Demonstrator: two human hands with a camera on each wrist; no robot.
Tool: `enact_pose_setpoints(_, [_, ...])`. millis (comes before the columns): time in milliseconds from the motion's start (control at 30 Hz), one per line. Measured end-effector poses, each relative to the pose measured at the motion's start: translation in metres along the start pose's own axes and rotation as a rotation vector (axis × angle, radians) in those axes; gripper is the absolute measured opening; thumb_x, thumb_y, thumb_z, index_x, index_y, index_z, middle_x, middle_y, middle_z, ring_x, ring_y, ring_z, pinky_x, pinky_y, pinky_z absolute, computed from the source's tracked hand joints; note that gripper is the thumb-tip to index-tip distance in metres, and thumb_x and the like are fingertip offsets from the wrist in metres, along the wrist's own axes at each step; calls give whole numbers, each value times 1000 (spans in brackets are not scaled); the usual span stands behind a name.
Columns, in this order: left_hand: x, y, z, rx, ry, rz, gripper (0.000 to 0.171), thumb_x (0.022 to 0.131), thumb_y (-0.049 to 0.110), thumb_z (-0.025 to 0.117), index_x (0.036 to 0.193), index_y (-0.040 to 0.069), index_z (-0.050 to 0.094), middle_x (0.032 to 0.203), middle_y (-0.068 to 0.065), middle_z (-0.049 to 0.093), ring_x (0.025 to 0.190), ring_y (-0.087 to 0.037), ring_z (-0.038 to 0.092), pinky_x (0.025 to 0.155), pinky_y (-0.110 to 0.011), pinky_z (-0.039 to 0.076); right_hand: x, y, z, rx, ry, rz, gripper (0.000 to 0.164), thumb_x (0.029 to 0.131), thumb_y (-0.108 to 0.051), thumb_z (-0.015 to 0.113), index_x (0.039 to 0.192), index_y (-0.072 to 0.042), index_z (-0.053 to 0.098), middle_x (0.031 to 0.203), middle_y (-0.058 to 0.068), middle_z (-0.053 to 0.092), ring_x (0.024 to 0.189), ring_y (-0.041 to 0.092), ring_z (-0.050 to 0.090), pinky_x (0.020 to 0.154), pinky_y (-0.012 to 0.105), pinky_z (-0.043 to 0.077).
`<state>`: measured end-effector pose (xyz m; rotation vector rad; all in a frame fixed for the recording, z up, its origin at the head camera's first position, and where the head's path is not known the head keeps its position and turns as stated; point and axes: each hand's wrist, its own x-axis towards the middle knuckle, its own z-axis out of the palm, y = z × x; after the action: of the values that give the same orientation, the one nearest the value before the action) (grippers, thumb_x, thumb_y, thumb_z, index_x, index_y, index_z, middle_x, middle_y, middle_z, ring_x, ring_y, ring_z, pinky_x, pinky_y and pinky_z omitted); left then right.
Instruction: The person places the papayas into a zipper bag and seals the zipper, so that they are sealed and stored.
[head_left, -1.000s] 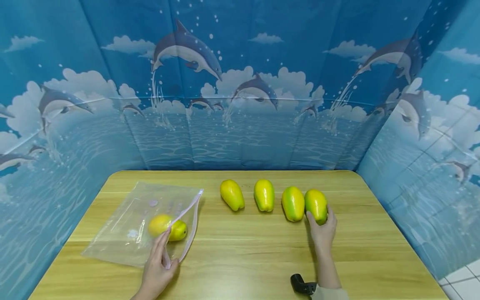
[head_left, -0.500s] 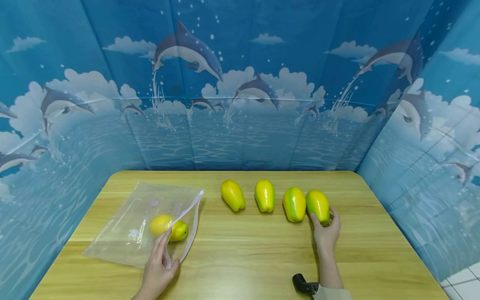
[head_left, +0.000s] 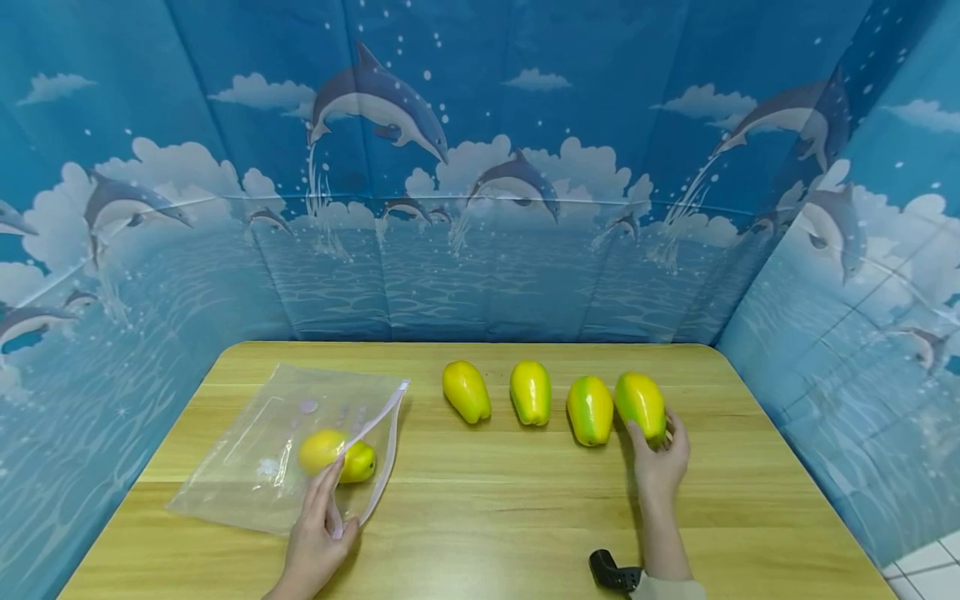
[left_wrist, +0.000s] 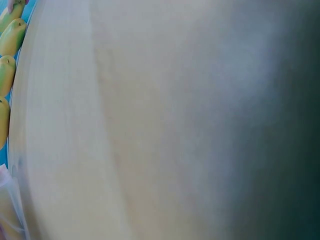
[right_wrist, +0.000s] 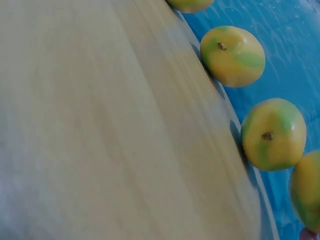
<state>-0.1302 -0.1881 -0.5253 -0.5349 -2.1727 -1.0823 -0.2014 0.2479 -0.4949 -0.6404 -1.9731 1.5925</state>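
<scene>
My right hand [head_left: 662, 462] grips the lower end of a yellow-green papaya [head_left: 640, 402], thumb on its left side and fingers on its right. In the right wrist view this papaya [right_wrist: 306, 190] is cut off by the right edge, with a fingertip below it. My left hand [head_left: 318, 529] pinches the lilac zip edge of a clear zip bag [head_left: 247, 467] lying flat at the left. Inside the bag's mouth lies another papaya [head_left: 358, 462], its right end showing past the zip edge. The left wrist view catches only a corner of the bag [left_wrist: 11, 210].
Three more papayas stand in a row across the back: one on the left [head_left: 467, 392], one in the middle [head_left: 530, 393], one on the right [head_left: 589, 410] beside the held one. A black device [head_left: 613, 572] sits at my right wrist. A dolphin-printed curtain [head_left: 480, 250] surrounds the wooden table [head_left: 487, 517].
My right hand has shifted slightly right with its papaya, which has risen a little and parted from the neighbouring papaya. The left hand and the bag stay in place.
</scene>
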Motion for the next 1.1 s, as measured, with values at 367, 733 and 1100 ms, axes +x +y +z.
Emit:
enact_pose_setpoints(367, [-1, -1, 1, -5, -4, -12, 96, 45, -22, 68, 135, -4, 37, 128, -16, 43, 57, 2, 36, 44, -7, 32, -10, -27, 9, 44, -58, -95, 61, 83, -23, 65, 137, -12, 40, 127, 7, 41, 104, 15, 39, 82, 19, 38])
enact_pose_setpoints(733, [0, -1, 0, -8, -11, -9, 99, 44, -24, 68, 135, -4, 36, 127, -17, 43, 57, 2, 37, 44, -7, 33, -33, -49, 31, 75, -293, -165, 60, 81, -16, 69, 135, -10, 42, 130, 9, 43, 104, 16, 45, 81, 5, 39])
enact_pose_setpoints(1100, [0, -1, 1, -15, -4, -3, 97, 44, -23, 68, 134, -6, 37, 127, -19, 42, 56, 3, 36, 43, -6, 32, -67, -54, 59, 111, -536, -184, 63, 78, -13, 71, 133, -6, 42, 131, 10, 43, 111, 24, 45, 91, 14, 40])
